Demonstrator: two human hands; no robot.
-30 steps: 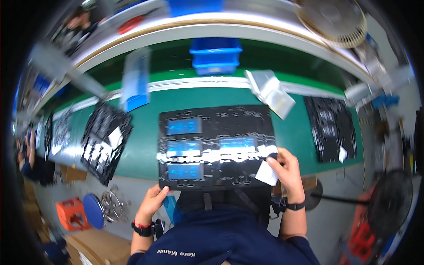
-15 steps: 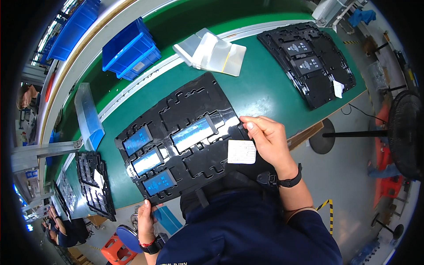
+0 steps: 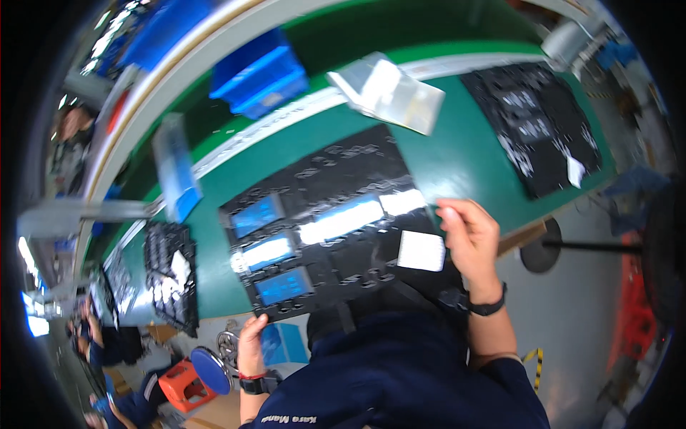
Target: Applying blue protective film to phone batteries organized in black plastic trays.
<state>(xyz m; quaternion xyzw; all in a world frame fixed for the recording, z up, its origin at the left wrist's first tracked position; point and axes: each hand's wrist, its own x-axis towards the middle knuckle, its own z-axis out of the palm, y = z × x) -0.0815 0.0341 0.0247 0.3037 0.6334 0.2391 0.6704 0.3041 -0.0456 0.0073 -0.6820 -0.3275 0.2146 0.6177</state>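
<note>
A black moulded plastic tray (image 3: pixel 357 266) tilts in front of me over the bench's near edge. Several flat rectangular packs like phone batteries lie in its pockets, among them a blue pack (image 3: pixel 284 286) at the lower left and a longer, glaring pack (image 3: pixel 341 220) at the middle. A white paper slip with writing (image 3: pixel 421 251) rests on the tray's right part. My left hand (image 3: pixel 251 347) grips the near left corner, thumb on top. My right hand (image 3: pixel 471 239) pinches the right edge between thumb and fingers; the fingers underneath are partly hidden. The picture is smeared by motion.
On the green bench (image 3: pixel 457 161), stacked black trays (image 3: pixel 550 146) stand at the far right and more trays (image 3: pixel 171 275) at the left. Clear plastic sheets (image 3: pixel 389 93) and a blue bin (image 3: pixel 261 79) are at the back. A fan (image 3: pixel 661 222) stands right.
The whole scene has shifted rightward in the view and blurred, as my head turns. The tray stays between both hands, with its packs and slip in the same places.
</note>
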